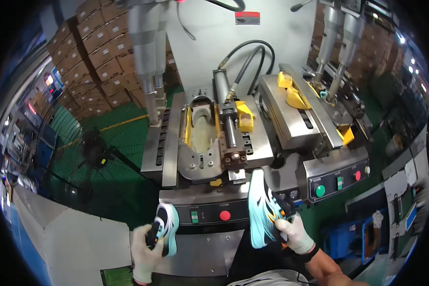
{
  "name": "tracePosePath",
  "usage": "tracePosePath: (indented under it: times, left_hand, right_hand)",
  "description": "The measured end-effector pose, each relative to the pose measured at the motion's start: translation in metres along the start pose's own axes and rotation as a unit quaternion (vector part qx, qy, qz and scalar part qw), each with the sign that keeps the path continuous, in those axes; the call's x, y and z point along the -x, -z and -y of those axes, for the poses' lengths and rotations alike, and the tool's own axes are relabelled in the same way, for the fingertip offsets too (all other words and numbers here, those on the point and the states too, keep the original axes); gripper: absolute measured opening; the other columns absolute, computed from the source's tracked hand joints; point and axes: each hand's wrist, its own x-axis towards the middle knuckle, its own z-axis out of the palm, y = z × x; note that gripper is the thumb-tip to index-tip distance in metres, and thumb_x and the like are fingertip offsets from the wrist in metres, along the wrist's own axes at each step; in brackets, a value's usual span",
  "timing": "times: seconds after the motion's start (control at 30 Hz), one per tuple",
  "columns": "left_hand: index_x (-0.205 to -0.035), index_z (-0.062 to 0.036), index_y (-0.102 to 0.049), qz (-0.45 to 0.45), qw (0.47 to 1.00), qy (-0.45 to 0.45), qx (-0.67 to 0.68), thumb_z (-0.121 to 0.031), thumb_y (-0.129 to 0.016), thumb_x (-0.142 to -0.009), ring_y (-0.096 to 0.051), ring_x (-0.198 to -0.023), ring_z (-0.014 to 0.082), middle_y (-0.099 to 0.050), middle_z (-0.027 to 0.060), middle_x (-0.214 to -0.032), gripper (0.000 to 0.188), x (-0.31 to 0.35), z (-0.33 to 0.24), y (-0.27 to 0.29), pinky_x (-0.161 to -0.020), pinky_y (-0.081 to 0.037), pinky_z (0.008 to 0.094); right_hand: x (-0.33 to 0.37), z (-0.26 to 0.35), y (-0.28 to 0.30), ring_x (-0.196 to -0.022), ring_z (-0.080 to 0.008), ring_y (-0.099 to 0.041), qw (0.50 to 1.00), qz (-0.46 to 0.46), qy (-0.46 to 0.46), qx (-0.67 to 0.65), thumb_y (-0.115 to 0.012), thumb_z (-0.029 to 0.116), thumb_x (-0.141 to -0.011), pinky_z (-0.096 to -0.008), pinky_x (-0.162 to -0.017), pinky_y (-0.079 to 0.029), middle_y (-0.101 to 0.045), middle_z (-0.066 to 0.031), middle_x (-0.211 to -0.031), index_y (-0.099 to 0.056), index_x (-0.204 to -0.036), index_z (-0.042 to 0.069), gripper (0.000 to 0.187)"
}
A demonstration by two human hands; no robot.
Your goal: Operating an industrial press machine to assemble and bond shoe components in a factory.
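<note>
My left hand (pixel 145 255), in a white glove, is closed on a running shoe (pixel 172 229) with a black upper and a white and light-teal sole. In my right hand (pixel 296 234), also gloved, is a second sneaker (pixel 258 217), held upright on its end with the pale teal sole turned to the left. Its dark upper shows orange and white details beside my fingers. Both shoes are apart from the machine. Beyond them is a metal shoe press with an oval mould bed (pixel 203 131), which holds a pale pad between yellow-edged sides.
A front panel carries a red button (pixel 225 216) and a green switch (pixel 194 217). The right panel has a green button (pixel 320 190). A second press station (pixel 291 114) with yellow blocks stands right. A black fan (pixel 94 147) is at left; stacked cartons (pixel 105 52) stand behind.
</note>
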Motion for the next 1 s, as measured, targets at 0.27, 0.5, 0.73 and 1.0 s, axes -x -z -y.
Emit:
tracePosePath:
  times: [0.27,0.5,0.73,1.0]
  left_hand:
    - [-0.145,-0.0040,-0.057,0.011,0.970,0.229,-0.078,-0.017,-0.088,-0.085,-0.071,-0.113,0.0401,-0.068,0.0224,-0.128,0.069,0.182,0.149,-0.073,-0.097,-0.058,0.0486]
    - [-0.168,0.0011,-0.028,-0.064,0.940,0.277,0.191,-0.001,-0.084,-0.089,-0.069,-0.120,0.0248,-0.064,0.0138,-0.137,0.096,0.236,0.222,-0.126,-0.102,-0.057,0.0375]
    - [-0.145,-0.0049,-0.064,-0.028,0.936,0.340,0.082,-0.027,-0.084,-0.097,-0.071,-0.122,0.0424,-0.072,0.0247,-0.134,0.056,0.176,0.161,-0.071,-0.103,-0.058,0.0486]
    - [-0.143,-0.0069,-0.065,-0.032,0.941,0.324,0.091,-0.025,-0.086,-0.094,-0.072,-0.120,0.0438,-0.074,0.0252,-0.130,0.057,0.174,0.161,-0.081,-0.101,-0.059,0.0504]
  right_hand:
    - [-0.265,0.040,-0.136,-0.071,-0.0056,-0.058,0.980,0.059,0.046,0.183,-0.075,0.024,-0.103,-0.0261,-0.061,-0.047,-0.064,0.0019,-0.084,-0.072,-0.111,0.003,0.023]
    - [-0.486,-0.019,-0.128,-0.066,-0.0157,-0.059,0.908,-0.074,0.019,0.412,-0.088,0.018,-0.087,-0.0347,-0.065,-0.049,-0.064,0.0000,-0.076,-0.075,-0.093,0.007,0.018]
    - [-0.566,-0.074,-0.141,-0.106,-0.0381,-0.079,0.676,-0.155,0.034,0.719,-0.068,0.028,-0.091,-0.0417,-0.089,-0.061,-0.081,-0.0219,-0.105,-0.081,-0.106,0.002,0.033]
    - [-0.473,-0.025,-0.172,-0.106,-0.0384,-0.078,0.731,-0.084,0.006,0.677,-0.063,0.022,-0.101,-0.0433,-0.092,-0.061,-0.080,-0.0235,-0.106,-0.074,-0.121,0.004,0.029]
